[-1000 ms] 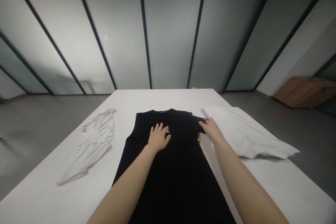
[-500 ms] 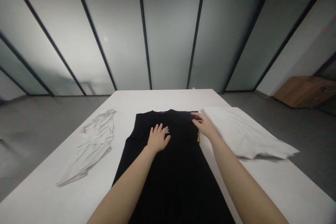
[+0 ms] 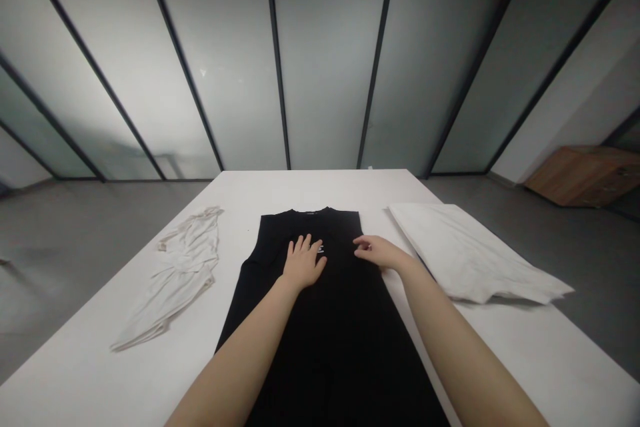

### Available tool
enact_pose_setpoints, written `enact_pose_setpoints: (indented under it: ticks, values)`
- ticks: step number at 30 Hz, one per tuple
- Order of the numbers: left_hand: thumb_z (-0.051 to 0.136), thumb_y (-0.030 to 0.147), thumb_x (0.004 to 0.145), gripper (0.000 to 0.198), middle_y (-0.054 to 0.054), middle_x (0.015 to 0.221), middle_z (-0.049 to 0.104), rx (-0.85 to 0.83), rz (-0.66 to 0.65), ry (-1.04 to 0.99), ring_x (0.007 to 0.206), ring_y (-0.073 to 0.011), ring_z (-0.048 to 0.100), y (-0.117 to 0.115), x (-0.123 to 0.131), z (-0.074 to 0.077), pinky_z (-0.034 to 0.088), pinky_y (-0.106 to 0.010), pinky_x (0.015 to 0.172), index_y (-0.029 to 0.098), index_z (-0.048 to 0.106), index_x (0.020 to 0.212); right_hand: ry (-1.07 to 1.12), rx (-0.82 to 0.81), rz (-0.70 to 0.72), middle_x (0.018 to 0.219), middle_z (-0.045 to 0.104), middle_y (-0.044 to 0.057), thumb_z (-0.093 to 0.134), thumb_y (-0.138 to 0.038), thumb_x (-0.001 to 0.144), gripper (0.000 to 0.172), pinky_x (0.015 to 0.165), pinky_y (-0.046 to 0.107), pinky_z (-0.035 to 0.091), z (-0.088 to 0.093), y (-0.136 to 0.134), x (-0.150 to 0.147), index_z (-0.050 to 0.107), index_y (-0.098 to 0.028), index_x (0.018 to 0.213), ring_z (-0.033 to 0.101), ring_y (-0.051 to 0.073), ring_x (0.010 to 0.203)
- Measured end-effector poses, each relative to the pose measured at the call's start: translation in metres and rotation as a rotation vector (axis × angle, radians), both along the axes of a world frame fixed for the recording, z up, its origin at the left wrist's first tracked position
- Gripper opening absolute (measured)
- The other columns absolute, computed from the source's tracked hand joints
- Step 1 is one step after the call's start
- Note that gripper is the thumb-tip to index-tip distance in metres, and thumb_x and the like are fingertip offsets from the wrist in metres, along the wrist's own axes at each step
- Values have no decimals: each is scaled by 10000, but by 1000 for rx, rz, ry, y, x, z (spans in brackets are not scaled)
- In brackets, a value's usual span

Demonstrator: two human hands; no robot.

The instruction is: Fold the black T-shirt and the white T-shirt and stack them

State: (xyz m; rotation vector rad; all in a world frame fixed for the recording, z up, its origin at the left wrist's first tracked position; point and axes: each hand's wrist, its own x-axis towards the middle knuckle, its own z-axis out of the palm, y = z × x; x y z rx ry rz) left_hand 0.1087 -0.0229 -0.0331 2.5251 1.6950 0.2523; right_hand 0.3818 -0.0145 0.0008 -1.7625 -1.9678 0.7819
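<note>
Black sleeveless garment [image 3: 340,347] under left hand [image 3: 303,263] and right hand [image 3: 380,252], both open, flat, well apart.

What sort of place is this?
Probably a workroom for handling clothes: a long white table holds a black sleeveless dress spread flat, with white garments beside it, and frosted glass partitions behind.

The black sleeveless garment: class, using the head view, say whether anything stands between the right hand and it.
Nothing visible does: the right hand already touches the black sleeveless garment with its fingers, with nothing between them. The white cloth lies off to the right of that hand, beside the garment, and the left hand rests flat on the garment.
</note>
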Motion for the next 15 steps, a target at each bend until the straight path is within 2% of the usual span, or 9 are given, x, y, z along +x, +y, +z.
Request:
enact_pose_setpoints:
  ticks: [2,5,7,9,12,15]
  values:
    - [401,543,1054,609,-110,1718,351,-2,-3,-2,1599,-366,267,0,0,0,217,-588,1282,288,449,1605,-102,-65,7,1016,794,71,747,-284,846,384,764,279,547,-1,-2,-1,764,-191,1218,720,208,832]
    - [399,545,1056,602,-107,1715,359,-2,-10,-6,1598,-367,269,0,-1,-1,222,-592,1279,292,456,1600,-179,-81,-49,905,788,77,701,-322,898,230,681,282,511,-2,-2,1,799,-180,1051,699,201,718]
    - [405,544,1056,597,-104,1711,368,4,-13,-5,1595,-365,276,0,-1,-1,229,-595,1275,296,459,1596,-226,-76,-83,887,784,93,617,-344,961,246,688,285,502,-2,-1,2,795,-178,924,707,205,729]
    - [410,539,1057,593,-111,1709,369,10,-14,-2,1592,-370,281,0,-1,-2,236,-603,1269,289,463,1592,-265,-58,-124,901,785,112,558,-319,988,287,724,295,507,-1,0,3,785,-173,891,724,220,779]
    - [413,533,1059,589,-124,1709,366,20,-16,-4,1589,-378,287,0,-1,-3,244,-609,1264,281,472,1588,-299,5,-191,1030,790,147,530,-269,982,283,822,341,530,1,1,-2,777,-165,1073,741,266,933]
    - [408,538,1060,592,-125,1708,367,26,-16,-9,1588,-376,291,0,-1,-4,237,-605,1268,281,474,1589,-287,134,-187,1301,729,150,455,-239,1012,409,1020,372,498,-1,3,-16,683,-186,1347,677,265,1208]
